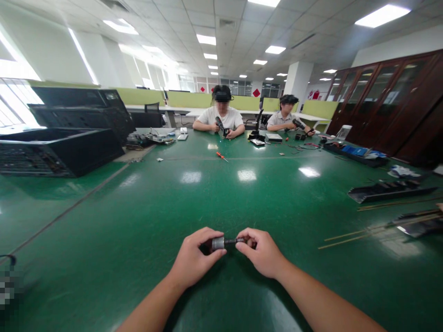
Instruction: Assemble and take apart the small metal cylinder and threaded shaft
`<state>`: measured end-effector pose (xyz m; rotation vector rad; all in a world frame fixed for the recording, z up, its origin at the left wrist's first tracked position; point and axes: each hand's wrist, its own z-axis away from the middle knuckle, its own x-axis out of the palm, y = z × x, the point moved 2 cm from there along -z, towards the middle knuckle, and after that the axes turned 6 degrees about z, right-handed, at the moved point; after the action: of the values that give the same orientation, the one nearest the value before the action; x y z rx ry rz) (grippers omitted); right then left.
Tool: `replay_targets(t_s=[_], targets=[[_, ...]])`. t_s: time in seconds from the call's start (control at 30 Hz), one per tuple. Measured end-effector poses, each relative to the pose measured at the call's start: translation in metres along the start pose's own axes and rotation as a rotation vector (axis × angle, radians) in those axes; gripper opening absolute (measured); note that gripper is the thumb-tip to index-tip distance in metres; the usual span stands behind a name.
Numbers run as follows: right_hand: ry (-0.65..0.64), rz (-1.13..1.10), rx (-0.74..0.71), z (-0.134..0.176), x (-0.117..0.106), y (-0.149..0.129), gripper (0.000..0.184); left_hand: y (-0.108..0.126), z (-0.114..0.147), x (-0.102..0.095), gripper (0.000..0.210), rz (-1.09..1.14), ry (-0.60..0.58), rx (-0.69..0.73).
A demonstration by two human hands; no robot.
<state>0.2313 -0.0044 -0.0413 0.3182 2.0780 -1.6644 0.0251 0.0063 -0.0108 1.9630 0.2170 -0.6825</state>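
In the head view, my left hand (194, 256) is closed around the wide end of a grey metal cylinder with a thin dark shaft (218, 243). Its thumb and fingers grip the cylinder from both sides. My right hand (262, 251) pinches the far end of the shaft, with the fingertips partly hiding it. The piece is held level, just above the green tabletop (166, 203). Whether the cylinder and shaft are one part or two joined parts, I cannot tell.
An orange screwdriver (221, 156) lies mid-table. Black computer cases (58, 152) stand at left. Long thin rods (346, 235) and black trays (387, 190) lie at right. Across the table, two people (221, 115) handle dark power tools among scattered parts.
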Motion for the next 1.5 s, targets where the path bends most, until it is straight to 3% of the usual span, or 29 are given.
replay_targets(t_s=[1.5], targets=[[-0.017, -0.088, 0.025, -0.0005, -0.0023, 0.0011, 0.016, 0.0002, -0.0013, -0.0032, 0.022, 0.005, 0.037, 0.007]])
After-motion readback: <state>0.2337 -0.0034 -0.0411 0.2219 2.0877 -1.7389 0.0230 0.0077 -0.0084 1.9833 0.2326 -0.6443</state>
